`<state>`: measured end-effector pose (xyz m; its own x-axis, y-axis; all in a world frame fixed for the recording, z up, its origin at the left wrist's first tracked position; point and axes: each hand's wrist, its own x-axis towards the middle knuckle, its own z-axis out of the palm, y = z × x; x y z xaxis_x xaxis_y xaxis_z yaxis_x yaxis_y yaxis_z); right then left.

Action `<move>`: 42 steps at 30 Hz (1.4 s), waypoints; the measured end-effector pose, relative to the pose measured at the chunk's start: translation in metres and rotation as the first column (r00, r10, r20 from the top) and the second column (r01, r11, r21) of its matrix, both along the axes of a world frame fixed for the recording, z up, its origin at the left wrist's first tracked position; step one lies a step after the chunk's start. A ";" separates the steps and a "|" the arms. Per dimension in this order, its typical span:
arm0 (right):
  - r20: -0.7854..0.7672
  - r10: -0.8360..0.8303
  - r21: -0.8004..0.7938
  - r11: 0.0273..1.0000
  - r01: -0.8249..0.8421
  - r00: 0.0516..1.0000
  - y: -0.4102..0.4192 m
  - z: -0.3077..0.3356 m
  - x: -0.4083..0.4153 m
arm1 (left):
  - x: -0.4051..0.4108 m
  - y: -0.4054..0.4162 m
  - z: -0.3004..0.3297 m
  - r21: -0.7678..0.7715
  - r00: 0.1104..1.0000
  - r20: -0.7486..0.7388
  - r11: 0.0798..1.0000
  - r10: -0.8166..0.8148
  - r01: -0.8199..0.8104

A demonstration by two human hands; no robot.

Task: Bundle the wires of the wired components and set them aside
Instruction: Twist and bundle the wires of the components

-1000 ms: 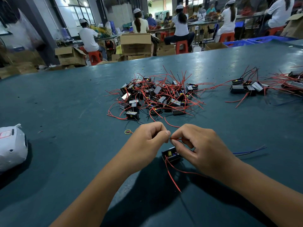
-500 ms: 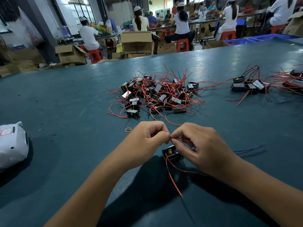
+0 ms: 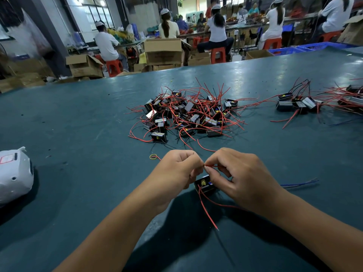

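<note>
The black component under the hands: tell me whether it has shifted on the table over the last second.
No. The black component lies at the same spot relative to the yellow rubber band on the table; the small frame shift matches camera motion.

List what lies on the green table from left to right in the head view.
White object → yellow rubber band → left hand → red wire pinched between both hands → right hand → blue wire → right-hand cluster of components.
</note>
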<state>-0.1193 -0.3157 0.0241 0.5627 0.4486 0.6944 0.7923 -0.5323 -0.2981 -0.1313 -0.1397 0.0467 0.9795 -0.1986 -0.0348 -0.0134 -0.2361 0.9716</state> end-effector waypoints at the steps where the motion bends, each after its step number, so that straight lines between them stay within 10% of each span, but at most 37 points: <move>1: 0.004 -0.005 0.003 1.000 0.005 1.000 0.001 0.000 0.000 | 0.000 0.000 0.000 -0.019 1.000 -0.013 1.000 0.000 -0.001; 24: -0.259 -0.015 0.341 0.934 0.106 0.966 -0.006 0.002 0.009 | 0.017 0.010 -0.015 0.214 0.904 0.411 0.976 -0.122 0.034; 30: -0.399 -0.011 0.323 0.934 0.151 0.917 -0.011 0.003 0.016 | 0.018 0.018 -0.016 0.275 0.894 0.442 0.960 -0.069 -0.062; 42: -0.171 -0.093 0.033 0.994 0.100 0.981 -0.010 0.002 0.014 | 0.022 0.017 -0.023 0.198 0.928 0.373 0.979 -0.023 -0.055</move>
